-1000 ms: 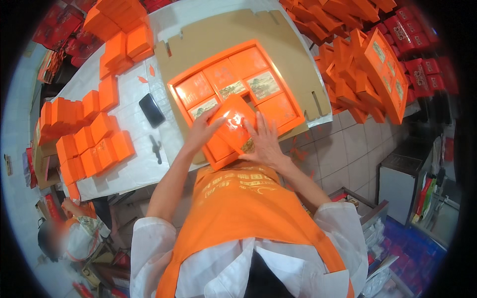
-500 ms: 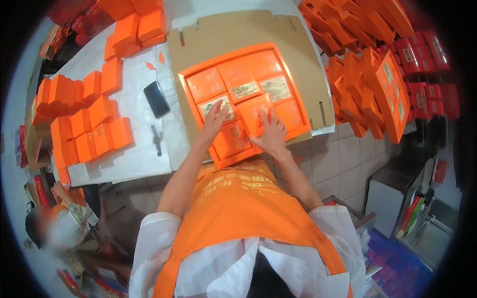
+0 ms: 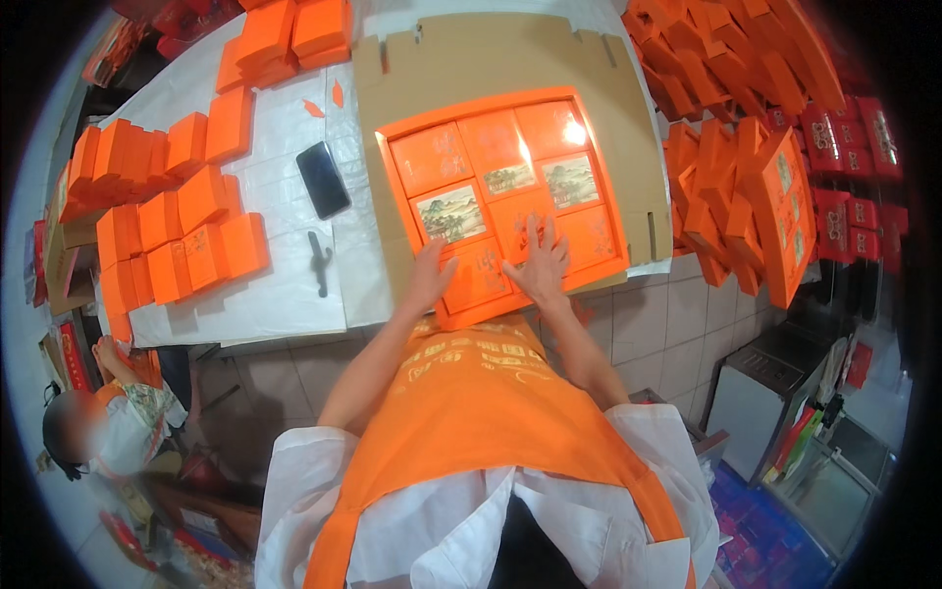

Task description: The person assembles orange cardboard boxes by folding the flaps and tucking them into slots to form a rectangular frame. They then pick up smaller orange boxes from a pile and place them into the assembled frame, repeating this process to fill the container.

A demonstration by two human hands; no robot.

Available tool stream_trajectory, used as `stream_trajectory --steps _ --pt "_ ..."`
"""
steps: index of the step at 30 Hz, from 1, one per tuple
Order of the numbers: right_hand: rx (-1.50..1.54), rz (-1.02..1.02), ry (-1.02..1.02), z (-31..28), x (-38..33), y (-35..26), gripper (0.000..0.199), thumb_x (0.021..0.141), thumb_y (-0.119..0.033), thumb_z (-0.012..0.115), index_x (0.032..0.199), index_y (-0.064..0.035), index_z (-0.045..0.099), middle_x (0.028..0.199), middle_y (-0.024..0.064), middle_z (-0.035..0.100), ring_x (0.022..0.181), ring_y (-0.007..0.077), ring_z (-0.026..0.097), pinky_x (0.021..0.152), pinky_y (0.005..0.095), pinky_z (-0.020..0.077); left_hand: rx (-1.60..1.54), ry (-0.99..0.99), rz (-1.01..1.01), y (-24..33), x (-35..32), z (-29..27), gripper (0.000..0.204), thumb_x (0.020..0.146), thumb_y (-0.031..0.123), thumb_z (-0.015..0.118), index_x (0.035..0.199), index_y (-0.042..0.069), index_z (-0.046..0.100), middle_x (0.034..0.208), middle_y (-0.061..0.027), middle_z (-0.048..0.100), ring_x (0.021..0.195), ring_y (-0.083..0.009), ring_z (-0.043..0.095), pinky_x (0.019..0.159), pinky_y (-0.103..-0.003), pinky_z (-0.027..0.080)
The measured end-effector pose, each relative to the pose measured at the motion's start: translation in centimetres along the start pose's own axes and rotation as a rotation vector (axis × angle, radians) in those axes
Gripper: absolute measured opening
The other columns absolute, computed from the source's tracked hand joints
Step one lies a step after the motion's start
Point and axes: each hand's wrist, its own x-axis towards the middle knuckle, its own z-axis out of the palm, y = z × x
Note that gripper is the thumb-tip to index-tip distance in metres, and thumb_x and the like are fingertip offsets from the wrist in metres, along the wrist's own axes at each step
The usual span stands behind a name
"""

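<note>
A shallow square orange gift box [image 3: 400,196] lies open before me, filled with rows of small orange boxes, some bearing a landscape picture. My right hand [image 3: 542,267] is spread, its fingertips resting on the middle small box [image 3: 503,218], which sits level with its neighbours. At the near left side, my left hand [image 3: 428,280] is open, thumb apart from the fingers. It touches the rim and the edge of the near-left small box [image 3: 479,278]. The picture box [image 3: 451,214] just beyond that hand is uncovered.
Brown cardboard [image 3: 432,74] lies under the gift box. A black phone [image 3: 323,181] and a dark slim tool [image 3: 319,263] are on the white table cover [image 3: 285,304]. Small orange boxes [image 3: 201,255] stand left; orange trays [image 3: 702,201] are stacked right. Another person [image 3: 123,422] is at lower left.
My left hand has drawn back from the picture box to the near left rim. The middle small box, slightly raised before, now lies level under my right hand. The view has shifted a little.
</note>
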Motion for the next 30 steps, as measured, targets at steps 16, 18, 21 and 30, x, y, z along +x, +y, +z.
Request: stream_trajectory --steps 16,18,21,30 --pt "0.269 -0.027 0.110 -1.7 -2.4 6.9 0.061 0.086 -0.034 0.052 0.133 -0.0017 0.030 0.138 0.0202 0.025 0.129 0.0365 0.019 0.103 0.0504 0.0167 0.605 -0.036 0.581 5.3 9.9 5.2 0.065 0.083 0.040 0.052 0.133 0.004 0.030 0.139 -0.0132 0.029 0.131 -0.0253 0.023 0.107 -0.042 0.016" --pt "0.285 0.007 0.227 -1.4 -2.1 9.8 0.060 0.086 -0.032 0.053 0.131 0.0004 0.031 0.137 0.0210 0.028 0.128 0.0372 0.021 0.103 0.0495 0.0176 0.628 -0.029 0.621 4.9 10.0 4.9 0.066 0.082 0.040 0.054 0.132 0.004 0.031 0.138 -0.0145 0.030 0.130 -0.0262 0.024 0.107 -0.042 0.017" --pt "0.429 0.159 0.240 -2.5 -0.1 15.7 0.059 0.086 -0.034 0.053 0.129 0.0022 0.034 0.133 0.0223 0.034 0.124 0.0353 0.031 0.100 0.0427 0.0269 0.638 0.016 0.437 7.3 8.5 2.5 0.065 0.079 0.035 0.058 0.130 0.002 0.035 0.136 -0.0178 0.032 0.127 -0.0287 0.028 0.105 -0.042 0.019" --pt "1.074 0.346 -0.324 0.8 5.0 22.7 0.073 0.077 -0.050 0.060 0.126 0.0015 0.040 0.126 0.0176 0.044 0.118 0.0241 0.039 0.099 0.0347 0.0298 -0.624 0.053 -0.449 -8.3 -8.4 6.6 0.063 0.090 0.029 0.051 0.136 0.001 0.019 0.133 -0.0121 0.035 0.119 -0.0214 0.036 0.099 -0.032 0.031"
